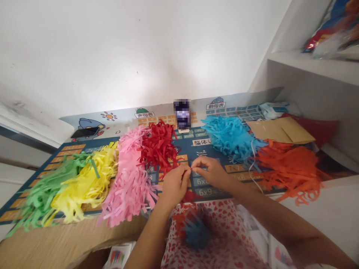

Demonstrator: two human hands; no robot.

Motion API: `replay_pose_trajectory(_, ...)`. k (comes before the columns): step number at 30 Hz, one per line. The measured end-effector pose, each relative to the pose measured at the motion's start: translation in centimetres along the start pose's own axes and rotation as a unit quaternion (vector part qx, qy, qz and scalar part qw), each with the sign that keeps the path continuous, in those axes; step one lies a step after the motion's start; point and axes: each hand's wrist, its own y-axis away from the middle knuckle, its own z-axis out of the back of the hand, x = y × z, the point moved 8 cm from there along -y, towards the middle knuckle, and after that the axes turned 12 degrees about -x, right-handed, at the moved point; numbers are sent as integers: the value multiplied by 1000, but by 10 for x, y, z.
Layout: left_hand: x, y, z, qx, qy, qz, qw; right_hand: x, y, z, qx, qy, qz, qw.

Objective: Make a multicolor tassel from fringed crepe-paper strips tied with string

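My left hand point(174, 184) and my right hand point(211, 172) meet over the table mat, fingertips pinched close together. A tiny bit of red paper strip shows between them, its ends hidden by the fingers. Red fringed paper point(189, 196) hangs just below my left hand, partly covered. Behind that hand lies a pile of red paper fringe point(160, 146). Blurred blue paper fringe point(197, 231) and some orange fringe point(179, 221) hang over the heart-patterned clothing at my lap. To the left is pink paper fringe point(127, 186).
Yellow point(86, 183) and green fringe point(53, 188) lie at the left, blue point(231, 138) and orange fringe point(291, 166) at the right. A phone point(182, 115) leans at the back wall; another dark phone point(85, 132) lies left. A brown envelope point(280, 130) is near the shelf point(314, 69).
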Motion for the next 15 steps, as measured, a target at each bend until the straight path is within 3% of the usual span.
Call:
replay_pose_trajectory(4,6,0,1,-7,7,31,999,-2,2,-3,0,-1,2,1000)
replay_pose_trajectory(9,4,0,-3,4,24,22,999,1,5,-8,12,-8,6,1000)
replay_pose_trajectory(15,7,2,-1,-5,51,27,998,-18,3,-7,32,-26,-93,995)
